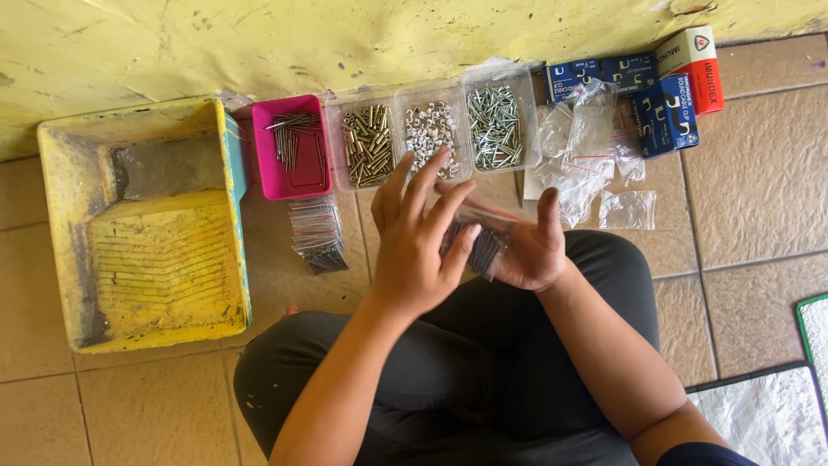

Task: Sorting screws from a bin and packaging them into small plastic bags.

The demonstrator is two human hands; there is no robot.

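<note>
head view, person sits cross-legged on tiled floor (759,198), facing a yellow wall (345,43).

right hand (530,246) has its grip clenched on a small clear bag of dark nails (483,246), thumb up on the far side, bag resting across the fingers. left hand (414,242) is over the bag's left end, fingers spread and mostly straight, fingertips (470,233) touching the bag; grip looks released, not clamped. bag sits above the lap, just in front of the container row.

along the wall, left to right: yellow paint tray (147,224), pink tub (293,147) with dark nails, then three clear tubs touching side by side: brass-coloured anchors (366,142), white clips (429,129), silver screws (494,125). left fingertips overlap the white clips tub's near edge in view; can't tell if they touch it.

stack of filled clear bags (317,233) lies on the floor just below the pink tub. pile of empty clear bags (586,151) right of the screws tub. blue boxes (664,112) and a red-and-white box (694,65) beyond that, near the wall. silver mat (768,418) at lower right.
</note>
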